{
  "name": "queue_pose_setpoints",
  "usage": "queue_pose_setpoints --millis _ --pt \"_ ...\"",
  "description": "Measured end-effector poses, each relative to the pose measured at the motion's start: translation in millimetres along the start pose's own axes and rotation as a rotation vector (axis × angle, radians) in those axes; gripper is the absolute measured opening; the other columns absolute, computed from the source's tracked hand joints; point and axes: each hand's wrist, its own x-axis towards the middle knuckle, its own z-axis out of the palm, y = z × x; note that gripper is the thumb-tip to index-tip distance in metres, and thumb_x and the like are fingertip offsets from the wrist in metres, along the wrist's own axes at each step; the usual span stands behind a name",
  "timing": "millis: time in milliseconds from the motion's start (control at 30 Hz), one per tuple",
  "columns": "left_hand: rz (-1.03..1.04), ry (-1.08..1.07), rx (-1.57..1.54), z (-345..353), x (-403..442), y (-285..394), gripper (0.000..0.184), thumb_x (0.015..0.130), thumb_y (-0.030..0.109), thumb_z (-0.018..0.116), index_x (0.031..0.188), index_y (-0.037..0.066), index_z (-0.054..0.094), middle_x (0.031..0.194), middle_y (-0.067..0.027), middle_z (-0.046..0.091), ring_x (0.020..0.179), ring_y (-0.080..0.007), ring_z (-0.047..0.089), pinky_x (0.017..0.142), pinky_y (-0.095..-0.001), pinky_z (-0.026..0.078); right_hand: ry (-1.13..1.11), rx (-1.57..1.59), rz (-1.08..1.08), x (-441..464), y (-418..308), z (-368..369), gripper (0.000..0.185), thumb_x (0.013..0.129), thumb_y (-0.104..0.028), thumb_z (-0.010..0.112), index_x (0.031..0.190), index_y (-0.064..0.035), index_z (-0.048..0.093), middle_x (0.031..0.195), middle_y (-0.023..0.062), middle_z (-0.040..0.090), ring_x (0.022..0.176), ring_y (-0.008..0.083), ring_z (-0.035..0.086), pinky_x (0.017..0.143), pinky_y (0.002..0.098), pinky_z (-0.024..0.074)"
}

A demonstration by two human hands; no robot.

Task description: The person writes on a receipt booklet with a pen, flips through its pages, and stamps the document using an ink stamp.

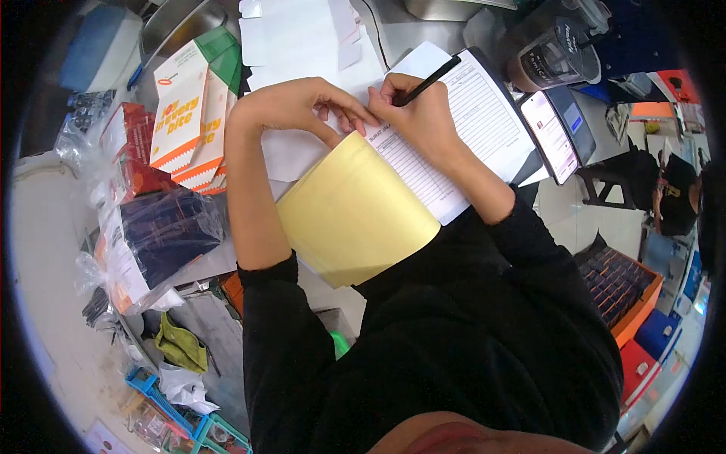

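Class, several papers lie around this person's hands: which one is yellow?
The curled yellow paper overlapping the printed form. Its colour sets it apart: the form and the plain sheet beside the left hand are white.

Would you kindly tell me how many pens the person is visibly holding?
1: a black pen in the right hand, over the form. No pen shows in the left hand, though its inner side is partly hidden.

Bright, even light here, and we see the white sheets [291, 41] nearly washing out! The phone [548, 136] glows, soft shadow edges the yellow paper [359, 212], black sleeves [287, 325] swallow detail, and our view bows into black corners.
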Motion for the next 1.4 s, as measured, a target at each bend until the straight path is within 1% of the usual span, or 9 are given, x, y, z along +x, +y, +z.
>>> queue_pose_setpoints --millis 100,400,600,700,1067,1167,1267,1367,1400 --pt "-0.008 0.023 -0.007 1.4 0.6 0.2 0.044 0.075 0.017 0.081 0.118 0.015 0.075 0.104 0.0038 0.074 0.089 -0.0055 0.061 0.074 -0.0220 0.037 -0.007 0.000 -0.026 0.0 2.5 1.6 0.030 0.087 -0.020 0.071 0.069 0.0022 0.062 0.056 0.0091 0.059 0.049 0.0126 0.052 0.051 0.0293 0.0429" --pt "-0.029 0.042 -0.007 2.6 1.7 0.7 0.039 0.075 0.016 0.081 0.113 0.012 0.076 0.101 0.0039 0.074 0.087 -0.0050 0.062 0.072 -0.0221 0.037 -0.022 0.018 -0.057 -1.2 4.2 6.5 0.030 0.087 -0.020 0.070 0.069 0.0024 0.063 0.057 0.0103 0.061 0.047 0.0159 0.055 0.051 0.0285 0.0455" --pt "-0.046 0.021 0.027 1.9 1.4 0.9 0.041 0.074 0.010 0.080 0.115 0.009 0.074 0.101 0.0014 0.073 0.092 -0.0068 0.062 0.073 -0.0245 0.037 -0.048 -0.002 -0.032 -3.5 1.4 4.0 0.028 0.087 -0.019 0.070 0.070 0.0025 0.064 0.057 0.0108 0.061 0.048 0.0142 0.056 0.051 0.0285 0.0460" --pt "-0.004 0.041 0.005 2.2 1.7 -2.2 0.041 0.074 0.015 0.081 0.114 0.013 0.076 0.101 0.0036 0.074 0.087 -0.0046 0.062 0.070 -0.0214 0.037 -0.026 -0.017 -0.036 -2.4 2.0 5.4 0.028 0.087 -0.019 0.070 0.070 0.0028 0.064 0.056 0.0107 0.061 0.048 0.0138 0.055 0.050 0.0284 0.0456" --pt "-0.048 0.040 -0.008 2.4 2.4 -1.7 0.042 0.074 0.013 0.081 0.115 0.013 0.076 0.102 0.0036 0.074 0.087 -0.0045 0.062 0.070 -0.0213 0.037 -0.046 0.020 -0.045 -3.7 4.2 4.4 0.029 0.088 -0.020 0.070 0.071 0.0032 0.065 0.056 0.0111 0.060 0.047 0.0159 0.055 0.049 0.0292 0.0452" --pt "-0.062 0.048 0.017 3.4 3.1 0.2 0.042 0.074 0.014 0.081 0.116 0.013 0.076 0.102 0.0035 0.074 0.088 -0.0046 0.062 0.070 -0.0215 0.037 0.061 0.019 -0.043 -3.7 6.5 6.0 0.029 0.088 -0.020 0.070 0.071 0.0034 0.065 0.056 0.0119 0.060 0.047 0.0165 0.055 0.050 0.0294 0.0454" --pt "-0.054 0.038 0.021 1.6 2.6 -0.3 0.042 0.074 0.015 0.082 0.116 0.013 0.075 0.103 0.0036 0.074 0.088 -0.0049 0.062 0.071 -0.0217 0.037 0.029 0.004 -0.037 -4.1 5.2 5.7 0.029 0.088 -0.020 0.070 0.071 0.0033 0.065 0.056 0.0123 0.060 0.047 0.0167 0.055 0.050 0.0297 0.0455" --pt "-0.050 0.036 0.040 2.0 3.1 -0.2 0.043 0.074 0.016 0.082 0.116 0.014 0.075 0.103 0.0036 0.074 0.089 -0.0053 0.062 0.071 -0.0219 0.037 -0.001 -0.011 0.002 -6.3 4.3 5.1 0.030 0.091 -0.018 0.069 0.070 0.0024 0.060 0.059 0.0037 0.056 0.055 0.0071 0.043 0.051 0.0245 0.0378" --pt "-0.052 0.040 0.050 2.2 3.1 -0.2 0.043 0.074 0.016 0.082 0.117 0.014 0.075 0.103 0.0036 0.074 0.089 -0.0054 0.062 0.071 -0.0219 0.038 0.003 -0.008 -0.009 -6.3 4.2 5.2 0.030 0.091 -0.018 0.069 0.070 0.0025 0.060 0.059 0.0036 0.056 0.055 0.0070 0.043 0.051 0.0244 0.0377"
